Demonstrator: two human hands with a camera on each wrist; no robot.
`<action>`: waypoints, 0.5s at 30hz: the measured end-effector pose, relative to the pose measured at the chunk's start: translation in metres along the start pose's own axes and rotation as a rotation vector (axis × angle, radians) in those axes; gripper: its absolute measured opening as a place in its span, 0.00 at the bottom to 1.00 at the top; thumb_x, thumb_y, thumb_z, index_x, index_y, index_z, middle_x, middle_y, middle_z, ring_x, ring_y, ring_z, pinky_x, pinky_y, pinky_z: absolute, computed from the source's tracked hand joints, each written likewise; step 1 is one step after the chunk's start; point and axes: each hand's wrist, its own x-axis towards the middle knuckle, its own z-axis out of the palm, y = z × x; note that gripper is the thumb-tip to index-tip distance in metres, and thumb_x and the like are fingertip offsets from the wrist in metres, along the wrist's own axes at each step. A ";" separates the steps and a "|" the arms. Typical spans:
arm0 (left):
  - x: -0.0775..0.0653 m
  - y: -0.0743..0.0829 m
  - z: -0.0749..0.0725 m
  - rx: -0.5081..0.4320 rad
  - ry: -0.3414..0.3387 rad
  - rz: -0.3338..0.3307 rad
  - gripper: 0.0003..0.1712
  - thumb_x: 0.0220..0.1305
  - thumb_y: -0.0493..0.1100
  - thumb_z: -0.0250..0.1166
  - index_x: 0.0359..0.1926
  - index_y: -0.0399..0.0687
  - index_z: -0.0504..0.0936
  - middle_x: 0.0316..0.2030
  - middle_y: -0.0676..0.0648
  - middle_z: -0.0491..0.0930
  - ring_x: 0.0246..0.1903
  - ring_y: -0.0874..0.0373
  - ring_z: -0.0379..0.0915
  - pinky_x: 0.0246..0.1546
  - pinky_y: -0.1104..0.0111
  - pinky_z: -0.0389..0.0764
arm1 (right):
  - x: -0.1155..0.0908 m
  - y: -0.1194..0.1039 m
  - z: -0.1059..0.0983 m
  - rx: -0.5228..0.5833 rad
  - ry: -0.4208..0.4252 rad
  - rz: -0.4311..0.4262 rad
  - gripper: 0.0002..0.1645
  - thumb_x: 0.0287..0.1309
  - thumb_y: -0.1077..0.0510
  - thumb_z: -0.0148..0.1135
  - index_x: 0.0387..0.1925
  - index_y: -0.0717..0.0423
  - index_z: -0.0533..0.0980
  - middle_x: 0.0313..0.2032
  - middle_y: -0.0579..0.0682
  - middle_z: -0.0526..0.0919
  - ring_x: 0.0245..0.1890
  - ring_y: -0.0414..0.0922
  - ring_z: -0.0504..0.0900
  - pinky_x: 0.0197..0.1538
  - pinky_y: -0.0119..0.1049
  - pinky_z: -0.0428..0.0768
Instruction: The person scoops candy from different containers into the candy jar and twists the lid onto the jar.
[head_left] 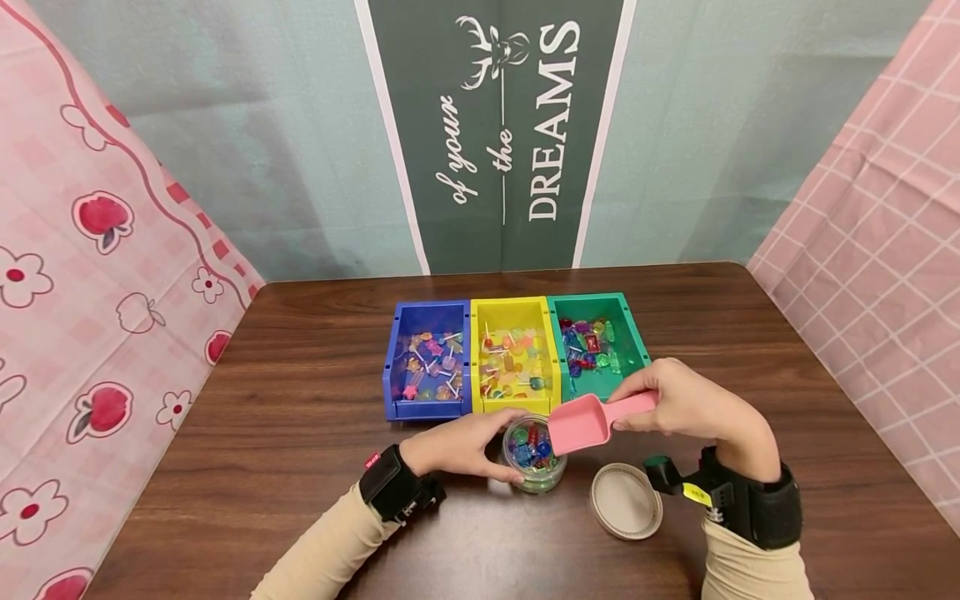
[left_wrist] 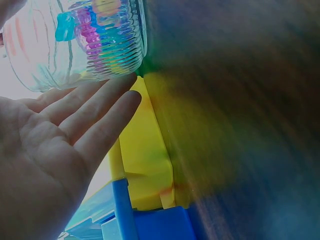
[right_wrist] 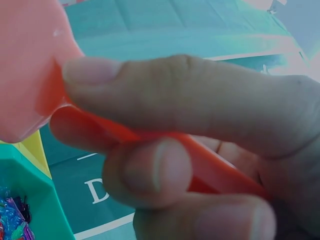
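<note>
A small clear jar [head_left: 542, 482] of colorful translucent pieces stands on the table. My left hand [head_left: 463, 446] holds its left side, thumb at the front and fingers behind. In the left wrist view, those fingers [left_wrist: 97, 107] lie along the ribbed wall of the jar [left_wrist: 112, 47]. My right hand [head_left: 686, 402] grips the handle of a pink scoop [head_left: 579, 423], whose blade overlaps the jar's right rim in the head view. No pieces show on the blade. The right wrist view has the thumb [right_wrist: 150, 92] pressed along the scoop's handle [right_wrist: 220, 167], the other fingers curled beneath.
Behind the jar stand three joined bins: blue [head_left: 427, 410], yellow [head_left: 517, 406] and green [head_left: 633, 333]. Small candy-like pieces lie in each, some with sticks in the blue and yellow ones. A round pale lid [head_left: 627, 502] lies right of the jar on the brown table [head_left: 300, 358].
</note>
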 end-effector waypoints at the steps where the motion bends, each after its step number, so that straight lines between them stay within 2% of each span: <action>1: 0.000 0.000 0.000 -0.002 0.000 0.000 0.46 0.55 0.62 0.63 0.68 0.47 0.57 0.59 0.46 0.72 0.55 0.64 0.68 0.60 0.63 0.74 | 0.000 0.000 0.000 0.001 0.001 -0.007 0.13 0.45 0.55 0.72 0.33 0.59 0.84 0.24 0.47 0.84 0.21 0.36 0.71 0.20 0.29 0.77; 6: 0.000 0.000 -0.001 -0.010 0.000 -0.002 0.45 0.55 0.61 0.63 0.68 0.48 0.57 0.59 0.46 0.72 0.55 0.63 0.68 0.59 0.63 0.74 | 0.000 0.001 0.000 0.011 0.002 -0.030 0.14 0.46 0.54 0.71 0.33 0.59 0.84 0.25 0.47 0.85 0.22 0.36 0.72 0.21 0.29 0.76; 15: -0.001 -0.001 0.000 -0.017 -0.003 0.003 0.46 0.55 0.61 0.64 0.68 0.48 0.57 0.59 0.47 0.73 0.55 0.64 0.68 0.59 0.63 0.74 | -0.002 0.001 -0.002 0.002 0.007 -0.020 0.15 0.46 0.54 0.71 0.34 0.60 0.84 0.24 0.47 0.83 0.18 0.33 0.68 0.18 0.28 0.72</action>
